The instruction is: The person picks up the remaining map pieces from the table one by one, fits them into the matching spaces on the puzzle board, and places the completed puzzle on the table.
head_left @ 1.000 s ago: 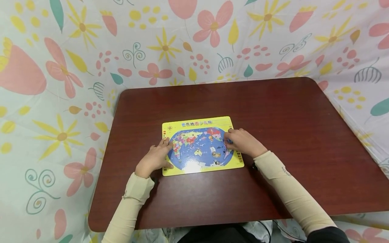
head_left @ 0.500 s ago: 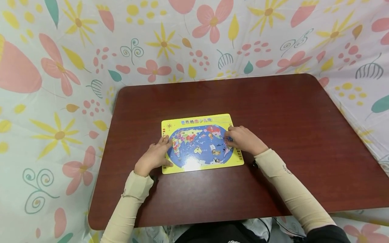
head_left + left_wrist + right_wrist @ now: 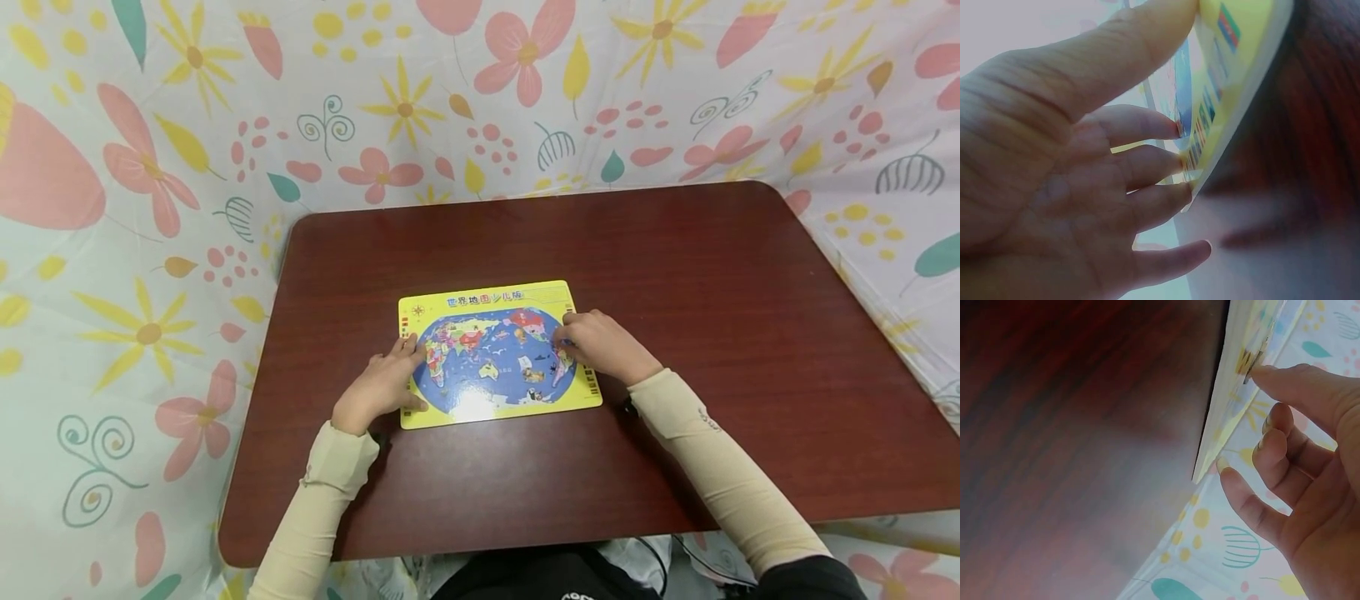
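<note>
A yellow-bordered children's world map board [image 3: 516,379] with a blue oval map lies flat on the table. My left hand [image 3: 381,385] rests at its left edge, fingers fairly straight. In the left wrist view the left hand's thumb and several fingertips meet the yellow border, and the little finger [image 3: 1175,261] extends past its corner. My right hand [image 3: 603,346] is at the board's right side, fingers bent. In the right wrist view the right thumb [image 3: 1294,384] reaches the board's surface beside a thin dark edge; I cannot tell whether a piece is pinched there.
The dark red-brown table [image 3: 720,300] has rounded corners and extends well beyond the board. A white curtain [image 3: 247,150] printed with flowers and leaves stands behind and on both sides. Cables [image 3: 697,567] hang below the table's front edge.
The head view has shifted slightly since a second ago. My right fingertips have moved a little at the map's right side; the left hand and the board keep their places.
</note>
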### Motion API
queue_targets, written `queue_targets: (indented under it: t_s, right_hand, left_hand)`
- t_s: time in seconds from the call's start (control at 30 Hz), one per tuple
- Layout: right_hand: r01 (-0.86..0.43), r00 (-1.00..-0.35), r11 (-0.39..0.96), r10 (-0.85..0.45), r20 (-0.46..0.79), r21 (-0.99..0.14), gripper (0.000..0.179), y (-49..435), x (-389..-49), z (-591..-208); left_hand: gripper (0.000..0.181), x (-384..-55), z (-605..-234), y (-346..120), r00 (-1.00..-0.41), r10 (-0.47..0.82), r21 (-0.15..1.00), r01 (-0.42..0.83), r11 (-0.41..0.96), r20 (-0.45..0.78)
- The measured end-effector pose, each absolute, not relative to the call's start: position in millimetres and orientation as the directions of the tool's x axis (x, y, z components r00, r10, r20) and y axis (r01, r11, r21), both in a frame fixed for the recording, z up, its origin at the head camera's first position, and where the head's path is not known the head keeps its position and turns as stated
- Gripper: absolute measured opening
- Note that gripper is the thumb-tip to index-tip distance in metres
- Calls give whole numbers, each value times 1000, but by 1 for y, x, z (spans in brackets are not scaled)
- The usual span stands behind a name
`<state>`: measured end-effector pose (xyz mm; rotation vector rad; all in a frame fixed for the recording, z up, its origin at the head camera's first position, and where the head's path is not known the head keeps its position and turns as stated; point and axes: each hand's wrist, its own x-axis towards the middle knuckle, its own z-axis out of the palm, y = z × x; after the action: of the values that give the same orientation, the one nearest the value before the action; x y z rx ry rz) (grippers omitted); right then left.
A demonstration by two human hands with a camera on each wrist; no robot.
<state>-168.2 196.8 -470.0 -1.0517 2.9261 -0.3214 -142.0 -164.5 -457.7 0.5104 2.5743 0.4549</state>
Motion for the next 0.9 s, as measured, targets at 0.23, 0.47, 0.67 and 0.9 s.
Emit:
queue_targets:
  t_s: [0.23,0.47,0.67,0.9]
  right_hand:
    - [-619,-782,764,-620,56,-182,8,199,-166,-470]
    - [-618,-786,765,-609,107,-179,12,209,-158,-465]
    - [-623,-782,766,-612,118,-157,13,217,-149,-461]
    - [-629,-777,768,-613,143,-119,9,229,-138,-459]
  left_hand:
    - [95,-142,-458,-164,-816,434,397,279,874,-381]
    - [96,-142,-459,-164,-818,425,394,269,879,-389]
    - [96,-142,-458,-165,-815,423,389,269,881,-396]
    - [96,-142,-457,-165,-807,433,393,276,877,-401]
